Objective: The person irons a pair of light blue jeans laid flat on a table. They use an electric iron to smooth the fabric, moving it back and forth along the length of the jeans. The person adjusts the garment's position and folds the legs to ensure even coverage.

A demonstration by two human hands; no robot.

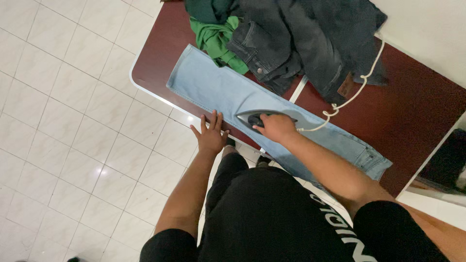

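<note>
A pair of light blue jeans [218,87] lies flat along the near edge of a dark red table [412,111]. My right hand [275,127] grips the handle of a grey clothes iron [252,116], which rests on the jeans with its tip pointing left. Its white cord [361,80] runs up and right across the table. My left hand [210,135] lies flat with fingers spread on the jeans' near edge, just left of the iron.
Dark grey jeans [301,43] and a green garment [216,41] are heaped at the table's far side. White floor tiles [73,121] spread to the left. A white surface [432,29] lies beyond the table.
</note>
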